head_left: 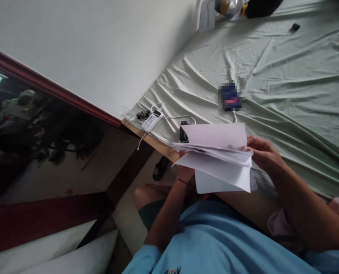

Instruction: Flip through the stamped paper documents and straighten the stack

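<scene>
A sheaf of white paper sheets [223, 175] is held up in front of me, its sheets fanned apart and the top one raised. At the sheaf's right edge, my right hand [262, 152] pinches the paper between thumb and fingers. My left hand [186, 171], with a thin band at the wrist, grips the sheaf at its left side from beneath; the sheets cover most of its fingers. Just behind the paper's upper left corner lies a black object [183, 132], partly hidden. Whatever is printed on the sheets cannot be read.
A pale green cloth [286, 83] covers the surface, with a wooden edge [149, 140] at its left. On it lie a blurred-out dark device [230, 97] with a white cable, a white labelled power bank-like block [151, 121], and a small black item [295, 27]. A white panel [101, 49] rises at left.
</scene>
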A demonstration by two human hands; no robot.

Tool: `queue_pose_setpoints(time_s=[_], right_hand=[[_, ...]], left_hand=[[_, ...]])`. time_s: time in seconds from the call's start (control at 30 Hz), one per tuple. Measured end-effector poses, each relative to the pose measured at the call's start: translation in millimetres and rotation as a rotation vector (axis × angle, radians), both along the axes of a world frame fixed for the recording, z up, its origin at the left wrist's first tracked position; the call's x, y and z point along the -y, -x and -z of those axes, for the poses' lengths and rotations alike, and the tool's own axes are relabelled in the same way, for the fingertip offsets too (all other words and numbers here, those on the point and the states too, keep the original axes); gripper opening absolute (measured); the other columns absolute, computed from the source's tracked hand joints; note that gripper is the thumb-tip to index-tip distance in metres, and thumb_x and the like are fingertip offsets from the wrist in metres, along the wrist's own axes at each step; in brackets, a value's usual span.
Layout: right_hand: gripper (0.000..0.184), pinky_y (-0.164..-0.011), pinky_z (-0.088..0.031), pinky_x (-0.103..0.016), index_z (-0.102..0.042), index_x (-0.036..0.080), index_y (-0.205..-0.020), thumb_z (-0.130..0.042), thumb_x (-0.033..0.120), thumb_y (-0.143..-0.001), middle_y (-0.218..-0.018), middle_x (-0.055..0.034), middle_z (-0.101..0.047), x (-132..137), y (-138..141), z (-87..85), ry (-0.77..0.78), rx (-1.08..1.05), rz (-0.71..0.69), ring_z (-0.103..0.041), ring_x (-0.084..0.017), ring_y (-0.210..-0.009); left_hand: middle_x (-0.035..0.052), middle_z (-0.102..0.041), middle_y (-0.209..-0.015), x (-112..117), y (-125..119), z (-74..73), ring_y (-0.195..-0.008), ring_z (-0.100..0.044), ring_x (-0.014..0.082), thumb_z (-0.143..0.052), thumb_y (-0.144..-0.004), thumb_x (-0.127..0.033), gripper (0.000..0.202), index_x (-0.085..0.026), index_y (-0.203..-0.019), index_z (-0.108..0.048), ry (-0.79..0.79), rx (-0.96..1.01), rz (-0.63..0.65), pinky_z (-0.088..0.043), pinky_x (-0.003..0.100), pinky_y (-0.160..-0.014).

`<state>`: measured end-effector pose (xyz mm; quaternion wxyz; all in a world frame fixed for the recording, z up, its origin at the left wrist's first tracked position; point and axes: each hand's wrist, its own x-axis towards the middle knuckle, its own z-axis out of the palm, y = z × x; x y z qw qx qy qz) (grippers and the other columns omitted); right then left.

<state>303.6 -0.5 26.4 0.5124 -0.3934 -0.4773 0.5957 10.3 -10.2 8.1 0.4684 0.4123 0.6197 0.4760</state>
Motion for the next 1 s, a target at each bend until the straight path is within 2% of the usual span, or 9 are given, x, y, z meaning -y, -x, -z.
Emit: queue_pose_setpoints(time_s=[0.07,0.17,0.27,0.33,0.4,0.5,0.6,0.73,1.0], right_hand=[[0.030,-0.074,-0.056,-0.035,-0.071,0.023,-0.075,-0.087,0.049,-0.075,-0.088,-0.0045,-0.069,2.1,-1.1,-1.4,0.006,-0.040,-0.084,-0.067,-0.023,-0.089],[0.030,-0.070,-0.054,-0.034,-0.071,0.022,-0.074,-0.088,0.047,-0.073,-0.080,-0.0033,-0.067,3.9,-1.0,-2.6,0.056,-0.056,-0.165,-0.066,-0.021,-0.082],[0.036,-0.059,-0.048,-0.029,-0.068,0.022,-0.075,-0.088,0.051,-0.072,-0.073,-0.0007,-0.064,1.3,0.5,-1.1,0.103,-0.038,-0.072,-0.057,-0.015,-0.064],[0.040,-0.056,-0.045,-0.028,-0.065,0.023,-0.077,-0.085,0.058,-0.074,-0.070,0.0006,-0.061,-2.0,1.5,1.1,0.113,-0.005,0.054,-0.052,-0.014,-0.059],[0.041,-0.059,-0.047,-0.029,-0.064,0.024,-0.081,-0.077,0.063,-0.082,-0.073,0.0001,-0.062,-4.7,2.3,3.3,0.106,0.035,0.150,-0.054,-0.014,-0.062],[0.042,-0.066,-0.052,-0.031,-0.066,0.027,-0.095,-0.060,0.068,-0.092,-0.084,-0.0025,-0.067,-6.1,3.5,6.4,0.081,0.095,0.183,-0.061,-0.018,-0.072],[0.040,-0.066,-0.051,-0.033,-0.066,0.029,-0.107,-0.066,0.065,-0.089,-0.085,-0.0028,-0.068,-6.3,4.0,11.9,0.014,0.252,0.178,-0.063,-0.020,-0.075],[0.033,-0.055,-0.041,-0.030,-0.067,0.025,-0.087,-0.072,0.058,-0.086,-0.069,-0.0009,-0.061,-7.8,1.9,21.5,-0.039,0.517,0.258,-0.053,-0.017,-0.061],[0.030,-0.053,-0.038,-0.029,-0.066,0.026,-0.081,-0.071,0.055,-0.085,-0.067,-0.0003,-0.058,-7.4,1.2,17.8,-0.029,0.480,0.302,-0.049,-0.015,-0.058]], left_hand=[[0.0021,-0.062,-0.088,1.3,0.0,1.1,-0.091,-0.059,0.0223,-0.075,-0.074,-0.020,0.037,-0.025,-0.105,-0.054,-0.076,-0.071,-0.011,-0.047,0.037,-0.094],[-0.0008,-0.057,-0.075,1.4,-0.3,0.1,-0.073,-0.055,0.0187,-0.067,-0.087,-0.036,0.021,-0.024,-0.096,-0.054,-0.151,-0.190,0.028,-0.045,0.031,-0.074],[-0.0015,-0.055,-0.071,0.2,0.1,-1.7,-0.065,-0.049,0.0158,-0.059,-0.094,-0.042,0.021,-0.022,-0.089,-0.055,-0.164,-0.255,0.112,-0.038,0.028,-0.063],[-0.0014,-0.055,-0.070,-0.8,0.7,-1.5,-0.064,-0.048,0.0150,-0.060,-0.095,-0.043,0.025,-0.022,-0.084,-0.055,-0.181,-0.275,0.134,-0.037,0.028,-0.062],[-0.0010,-0.058,-0.072,-1.5,1.5,0.5,-0.065,-0.051,0.0149,-0.062,-0.094,-0.044,0.026,-0.021,-0.086,-0.056,-0.196,-0.243,0.140,-0.038,0.027,-0.064],[0.0031,-0.068,-0.088,-1.8,2.8,5.6,-0.078,-0.061,0.0170,-0.063,-0.095,-0.047,0.027,-0.020,-0.101,-0.061,-0.205,-0.131,0.156,-0.046,0.028,-0.075],[0.0046,-0.071,-0.091,-1.7,4.3,9.8,-0.083,-0.065,0.0179,-0.064,-0.094,-0.049,0.033,-0.020,-0.109,-0.061,-0.180,-0.082,0.152,-0.049,0.030,-0.081],[0.0052,-0.073,-0.089,-2.0,4.8,10.0,-0.079,-0.065,0.0176,-0.067,-0.091,-0.049,0.035,-0.018,-0.106,-0.062,-0.150,-0.077,0.143,-0.048,0.029,-0.077],[0.0046,-0.073,-0.087,-4.2,2.9,10.5,-0.081,-0.067,0.0184,-0.070,-0.087,-0.048,0.035,-0.018,-0.103,-0.064,-0.105,0.062,0.165,-0.050,0.030,-0.080]])
